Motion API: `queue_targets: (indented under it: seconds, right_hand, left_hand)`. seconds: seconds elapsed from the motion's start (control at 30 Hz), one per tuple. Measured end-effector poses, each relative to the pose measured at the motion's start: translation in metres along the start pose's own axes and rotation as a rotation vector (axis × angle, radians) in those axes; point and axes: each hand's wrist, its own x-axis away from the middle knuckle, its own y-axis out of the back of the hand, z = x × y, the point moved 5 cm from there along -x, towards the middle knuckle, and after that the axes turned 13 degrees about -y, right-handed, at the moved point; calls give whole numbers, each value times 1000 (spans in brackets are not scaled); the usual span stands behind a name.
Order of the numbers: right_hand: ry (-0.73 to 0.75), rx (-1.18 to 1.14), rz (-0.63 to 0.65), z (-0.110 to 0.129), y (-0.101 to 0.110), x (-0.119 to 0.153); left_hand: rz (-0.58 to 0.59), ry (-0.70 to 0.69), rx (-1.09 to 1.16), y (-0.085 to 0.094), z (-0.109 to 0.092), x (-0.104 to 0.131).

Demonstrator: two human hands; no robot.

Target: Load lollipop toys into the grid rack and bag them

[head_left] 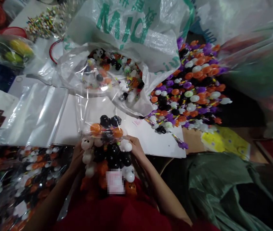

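A clear plastic bag [95, 110] stands in front of my chest, between my hands. It is packed with small round-headed toys [113, 150] in black, white and orange, some with faces. A small pinkish-white paper slip [115, 182], blurred, shows low on the bag. My left hand [78, 155] grips the bag's left side, its fingers mostly hidden behind the bag. On the opposite side, my right hand [136, 149] is closed around the bag's edge, next to a white toy head. The bag's upper part rises loose and unfilled over the white board [160, 138].
Beyond lies a large white sack with green lettering [136, 25], its mouth showing similar toys. A heap of purple, orange and white toys [194, 86] spreads to the right. Flat clear bags [35, 112] lie left, above filled bags [30, 179]. A dark green bag [213, 179] sits right.
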Motion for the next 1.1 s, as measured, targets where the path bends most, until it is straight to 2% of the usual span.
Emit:
queue_targets:
  seconds: [0.1, 0.2, 0.27, 0.33, 0.43, 0.57, 0.73, 0.9, 1.0, 1.1]
  right_hand:
    - [13, 231, -14, -12, 11, 23]
    - [130, 455, -166, -5, 18, 27]
    - [267, 546, -308, 13, 20, 20]
    - [429, 551, -384, 34, 20, 13]
    - [623, 451, -399, 63, 22, 12]
    - [749, 341, -381, 86, 30, 25]
    - [733, 359, -294, 93, 29, 44]
    - [703, 352, -175, 89, 30, 68]
    - [592, 341, 0, 81, 33, 78]
    - [424, 403, 240, 70, 31, 89]
  left_hand:
    - [30, 96, -21, 9, 11, 12]
    - [47, 105, -207, 15, 16, 10]
    - [-51, 0, -374, 20, 9, 1]
    - [-213, -135, -515, 24, -4, -9]
    - [-402, -310, -583, 25, -26, -19]
    - [-496, -464, -535, 26, -44, -21]
    - [-391, -590, -512, 25, -62, -9]
    - [-244, -801, -711, 23, -82, 15]
    - [-129, -931, -800, 24, -82, 31]
    - [45, -972, -760, 29, -75, 47]
